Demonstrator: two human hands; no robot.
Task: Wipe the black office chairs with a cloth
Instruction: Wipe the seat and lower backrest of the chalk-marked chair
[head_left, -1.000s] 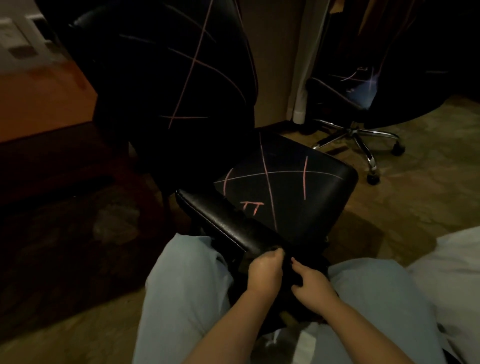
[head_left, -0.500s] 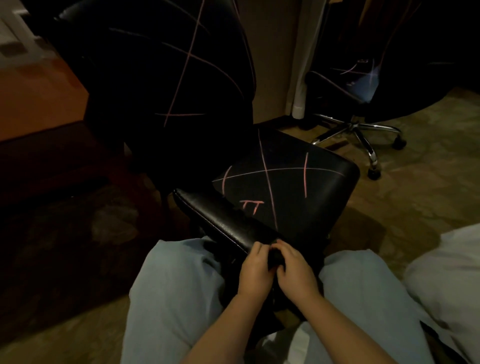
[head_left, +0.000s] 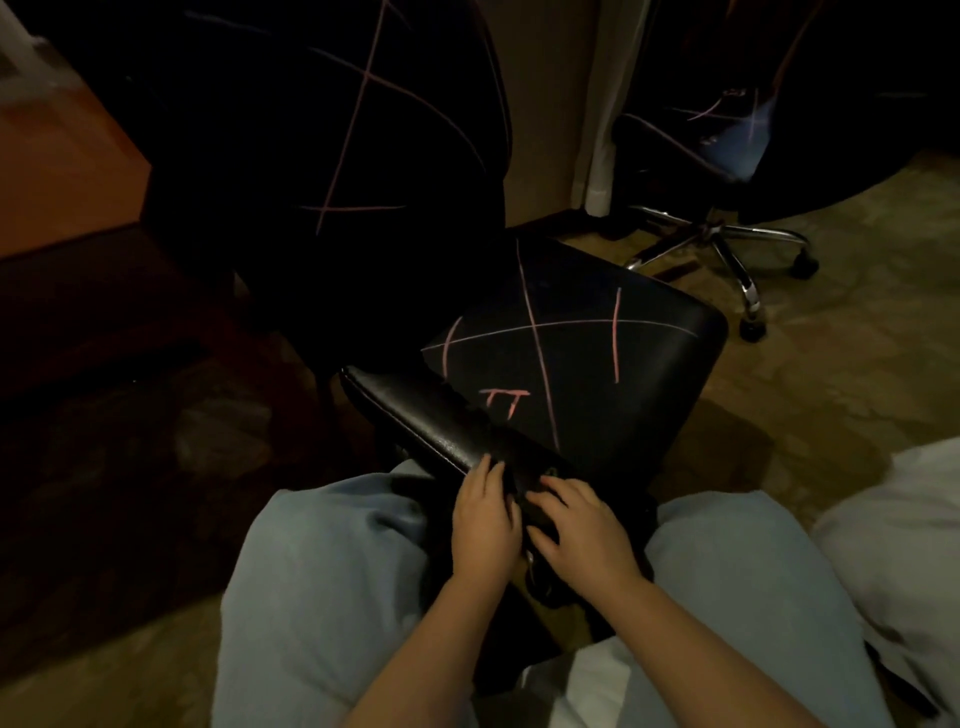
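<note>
Black chair (head_left: 337, 156) is parked close and side-on at the knees (head_left: 322, 571), likely so the armrest is within easy reach. Second chair (head_left: 727, 130) is set well apart, behind. Armrest (head_left: 415, 415) is covered at its near end by both hands. The left hand (head_left: 485, 519) is laid flat, fingers straight. The right hand (head_left: 576, 525) is bent over something dark; grip cannot be told. Cloth cannot be made out.

A black office chair (head_left: 571, 358) stood upright in dim light, pink lines crossing its seat and tall backrest (head_left: 332, 156), its padded armrest (head_left: 421, 415) nearest the camera. A second black chair (head_left: 737, 135), similarly marked, stood behind it to the right on a chrome wheeled base (head_left: 727, 249).
</note>
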